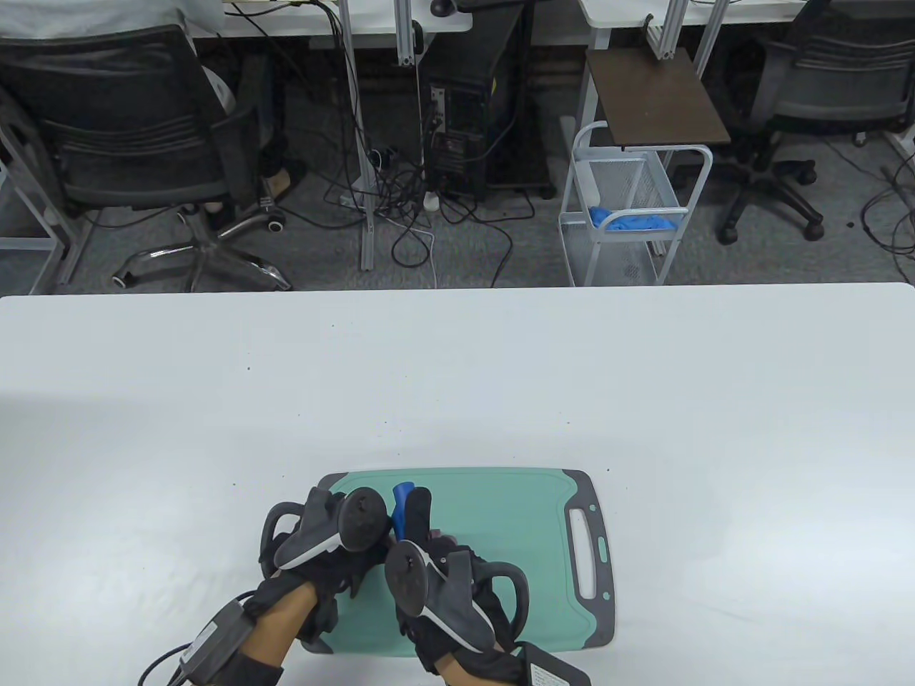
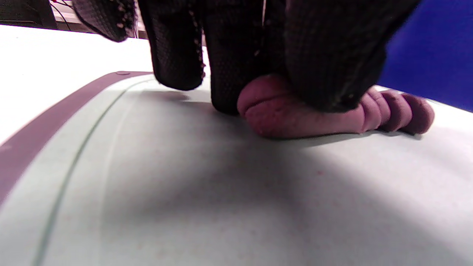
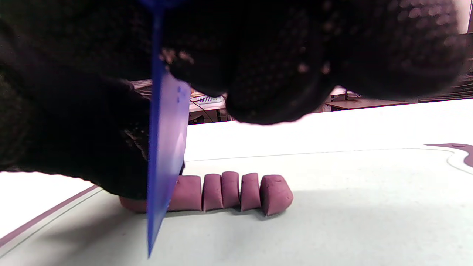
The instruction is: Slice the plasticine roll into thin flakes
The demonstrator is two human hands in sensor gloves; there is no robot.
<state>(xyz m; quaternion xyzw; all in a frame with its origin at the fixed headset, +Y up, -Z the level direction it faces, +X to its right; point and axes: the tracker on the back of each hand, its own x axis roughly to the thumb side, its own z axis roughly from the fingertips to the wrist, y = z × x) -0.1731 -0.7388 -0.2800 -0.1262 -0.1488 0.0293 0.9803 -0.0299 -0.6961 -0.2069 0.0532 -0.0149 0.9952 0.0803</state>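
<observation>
On the table [image 1: 214, 400], at the six o'clock edge of the table view, lies the mint-green cutting board [image 1: 515, 514] with its grey rim and handle slot, and both our gloved hands are over its left half. We can read no writing anywhere: the labels on the wrist packs are too small to make out.

The purple plasticine roll [image 3: 229, 190] lies flat on the board. In the right wrist view we count several cut pieces still standing side by side, touching, with an uncut stretch running under our left hand [image 1: 325, 554]. In the left wrist view its fingers [image 2: 325, 55] press down on the top of the roll [image 2: 295, 118], holding it against the board.

Our right hand [image 1: 447, 593] grips a blue plastic knife [image 3: 162, 147], fingers wrapped round its handle; the blade hangs edge-down just in front of the roll, at the boundary between the cut pieces and the uncut part.

Beyond the table, at about one o'clock, a white wire cart [image 1: 629, 207] holds a crumpled blue cloth [image 1: 632, 220]. An office chair [image 1: 136, 143] stands at eleven o'clock, a computer tower [image 1: 465, 128] with tangled cables at twelve.
</observation>
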